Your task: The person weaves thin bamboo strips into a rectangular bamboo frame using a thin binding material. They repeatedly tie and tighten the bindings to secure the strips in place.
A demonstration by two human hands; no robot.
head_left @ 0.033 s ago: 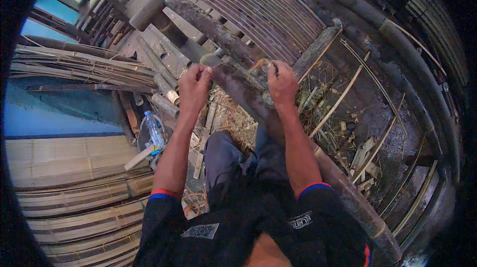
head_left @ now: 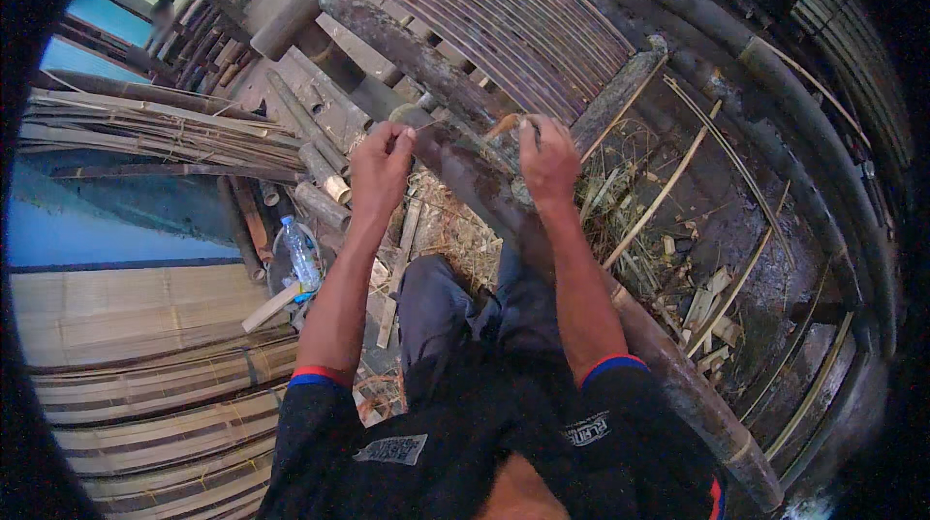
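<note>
Both of my hands are raised in front of my knees, apart from each other. Thumb and finger of my left hand (head_left: pixel 381 171) pinch the end of a thin pale strand (head_left: pixel 430 123), which points toward the right hand. To its right, my right hand (head_left: pixel 549 164) is closed on a small brown curled piece (head_left: pixel 503 126) that sticks out on its left side. Most of that piece is hidden by the fingers, so its kind is unclear. Beyond and below the hands runs a thick dark pole (head_left: pixel 465 167).
A slatted bamboo panel (head_left: pixel 504 7) lies ahead on log rails. Bundled bamboo strips (head_left: pixel 155 128) and woven bamboo sheets (head_left: pixel 145 317) lie on the left, near a plastic bottle (head_left: pixel 301 254). Shavings (head_left: pixel 450 215) cover the ground. Far left, a person (head_left: pixel 162 24) is visible.
</note>
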